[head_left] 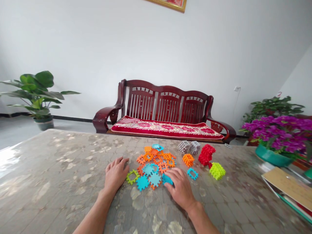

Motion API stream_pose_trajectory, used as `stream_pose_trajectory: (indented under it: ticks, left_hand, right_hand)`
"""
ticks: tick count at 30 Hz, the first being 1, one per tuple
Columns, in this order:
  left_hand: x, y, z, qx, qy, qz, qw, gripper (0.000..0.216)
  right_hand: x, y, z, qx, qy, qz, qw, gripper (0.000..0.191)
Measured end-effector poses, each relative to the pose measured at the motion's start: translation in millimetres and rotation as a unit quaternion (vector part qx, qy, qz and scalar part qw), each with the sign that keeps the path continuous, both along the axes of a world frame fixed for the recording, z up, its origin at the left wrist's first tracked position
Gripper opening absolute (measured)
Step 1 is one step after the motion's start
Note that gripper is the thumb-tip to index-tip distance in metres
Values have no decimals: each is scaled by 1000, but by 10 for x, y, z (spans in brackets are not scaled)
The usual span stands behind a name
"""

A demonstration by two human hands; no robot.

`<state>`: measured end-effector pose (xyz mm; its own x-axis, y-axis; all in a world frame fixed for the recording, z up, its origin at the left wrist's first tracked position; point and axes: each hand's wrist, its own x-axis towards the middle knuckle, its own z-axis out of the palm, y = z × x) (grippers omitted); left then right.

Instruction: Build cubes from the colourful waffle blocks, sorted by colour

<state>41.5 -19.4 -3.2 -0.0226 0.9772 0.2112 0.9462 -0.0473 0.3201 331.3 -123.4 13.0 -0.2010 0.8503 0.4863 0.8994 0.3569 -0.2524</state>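
My left hand (116, 173) lies on the table at the left edge of a loose pile of flat puzzle tiles with notched edges, its fingers stretched out and nothing in it. Beside it is a lime green frame tile (132, 177). At the pile's right front, my right hand (179, 186) has its thumb and fingers closed about a blue puzzle tile (167, 179), partly hidden by the fingers. Between the hands lie several blue tiles (142, 183). Orange tiles (163, 167), some solid and some open frames, are heaped behind them. A blue frame tile (192, 174) sits apart on the right.
Right of the pile stand built blocks: grey (184, 147), orange (188, 160), red (206, 154) and yellow-green (217, 171). A purple flower pot (274, 155) and a stack of papers (290, 185) occupy the table's right side. Behind the table (60, 182) is a wooden bench (168, 105).
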Motion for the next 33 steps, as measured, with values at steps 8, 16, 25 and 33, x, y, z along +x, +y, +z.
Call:
stream_pose_trajectory:
  ticks: [8, 16, 25, 33]
  left_hand:
    - [-1, -8, 10, 2, -3, -1, 1000, 40]
    - [1, -7, -1, 6, -3, 2, 1000, 39]
    - [-8, 4, -7, 5, 6, -1, 1000, 41]
    - [-5, -3, 8, -2, 11, 0, 1000, 41]
  right_hand:
    - [25, 19, -52, -17, -30, -50, 998, 37]
    - [354, 161, -213, 57, 165, -165, 971, 43]
    - [1217, 188, -250, 26, 285, -285, 915, 59]
    - [1300, 230, -337, -18, 206, -261, 943, 57]
